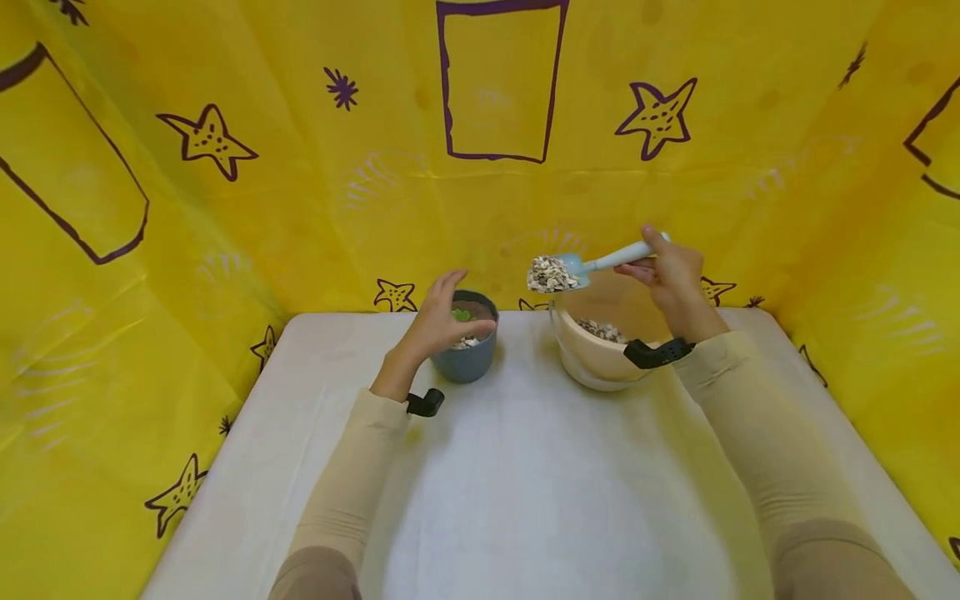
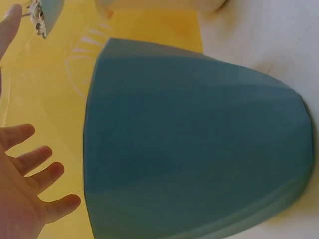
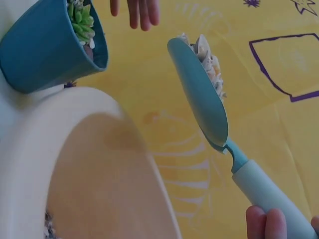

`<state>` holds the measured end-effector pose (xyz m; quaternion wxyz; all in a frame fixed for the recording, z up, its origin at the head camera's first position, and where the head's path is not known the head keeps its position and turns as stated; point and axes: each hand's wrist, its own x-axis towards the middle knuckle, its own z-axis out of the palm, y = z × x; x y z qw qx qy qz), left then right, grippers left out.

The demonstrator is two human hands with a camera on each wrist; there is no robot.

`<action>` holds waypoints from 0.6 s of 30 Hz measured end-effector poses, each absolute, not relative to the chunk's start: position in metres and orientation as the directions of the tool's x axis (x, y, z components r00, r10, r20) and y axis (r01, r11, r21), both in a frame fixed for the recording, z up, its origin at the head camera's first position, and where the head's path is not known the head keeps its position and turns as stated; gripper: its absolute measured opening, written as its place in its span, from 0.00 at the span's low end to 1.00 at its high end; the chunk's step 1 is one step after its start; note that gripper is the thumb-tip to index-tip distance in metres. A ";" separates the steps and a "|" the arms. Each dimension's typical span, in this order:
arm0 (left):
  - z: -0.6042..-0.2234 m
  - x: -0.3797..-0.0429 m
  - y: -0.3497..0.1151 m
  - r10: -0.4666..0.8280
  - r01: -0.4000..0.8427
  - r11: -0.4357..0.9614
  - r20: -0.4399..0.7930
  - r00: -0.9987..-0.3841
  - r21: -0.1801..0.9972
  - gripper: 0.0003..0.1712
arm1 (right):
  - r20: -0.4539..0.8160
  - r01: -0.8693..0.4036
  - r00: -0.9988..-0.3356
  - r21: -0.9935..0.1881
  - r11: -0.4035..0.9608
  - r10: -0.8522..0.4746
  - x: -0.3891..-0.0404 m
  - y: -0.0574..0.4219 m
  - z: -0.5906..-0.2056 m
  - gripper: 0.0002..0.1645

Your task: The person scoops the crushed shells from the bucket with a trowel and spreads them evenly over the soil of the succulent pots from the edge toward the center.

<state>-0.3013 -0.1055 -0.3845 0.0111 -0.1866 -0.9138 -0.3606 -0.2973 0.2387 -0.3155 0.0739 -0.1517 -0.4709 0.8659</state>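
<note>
My right hand (image 1: 675, 275) grips the pale handle of a light blue hand trowel (image 3: 199, 94), its scoop heaped with small shells (image 1: 551, 273). The trowel hangs above the left rim of a cream pot (image 1: 600, 358), where more shells (image 1: 602, 331) lie inside. Fingers spread, my left hand (image 1: 438, 321) hovers at the rim of a blue-grey plant pot (image 2: 199, 134) and holds nothing. Inside that pot a green succulent (image 3: 82, 22) grows in brown soil, with some pale shells near the edge. In the head view the left hand hides part of this pot.
Both pots stand toward the back of a table with a white cover (image 1: 480, 492). Close behind rises a yellow cloth backdrop (image 1: 480, 217) with starfish drawings, continuing along both sides. A small black wrist camera (image 1: 426, 403) sits on the left wrist, another black camera (image 1: 656, 353) on the right.
</note>
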 end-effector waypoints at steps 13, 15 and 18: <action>-0.396 -0.307 -0.132 0.316 0.322 0.635 0.144 -0.938 0.702 0.62 | -0.178 0.023 -0.951 -0.856 -0.517 0.252 -0.304 0.214 -0.325 0.13; -0.397 -0.306 -0.136 0.326 0.325 0.616 0.144 -0.934 0.717 0.61 | -0.184 0.029 -0.949 -0.859 -0.512 0.255 -0.306 0.210 -0.326 0.14; -0.401 -0.308 -0.142 0.329 0.313 0.596 0.130 -0.935 0.740 0.61 | -0.195 0.034 -0.943 -0.862 -0.506 0.269 -0.308 0.206 -0.325 0.16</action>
